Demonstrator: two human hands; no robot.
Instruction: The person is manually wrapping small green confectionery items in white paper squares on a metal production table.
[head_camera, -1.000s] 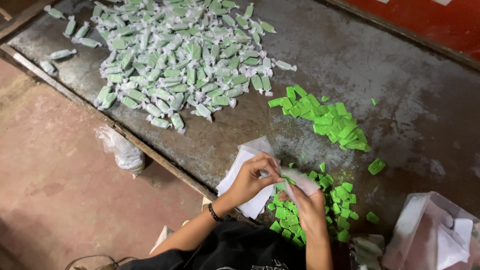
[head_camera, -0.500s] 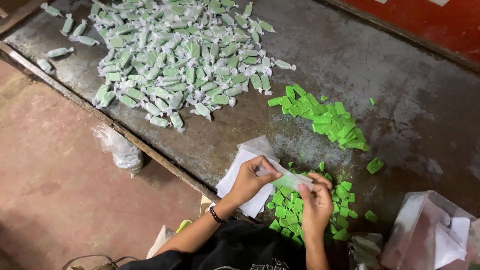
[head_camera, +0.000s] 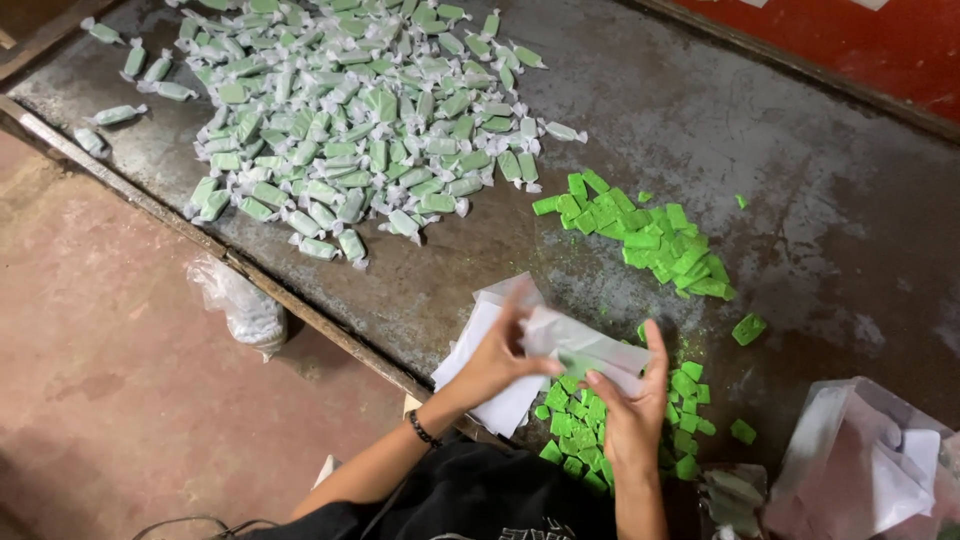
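White wrapper (head_camera: 585, 350) pinched by both hands' fingers — left hand (head_camera: 495, 360), right hand (head_camera: 632, 410); table edge (head_camera: 300, 310) near.

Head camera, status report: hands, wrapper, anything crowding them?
Left hand and right hand each grip one thin white paper wrapper. Loose bright green candy blocks lie beneath. White wrapper sheet stack under the left hand.
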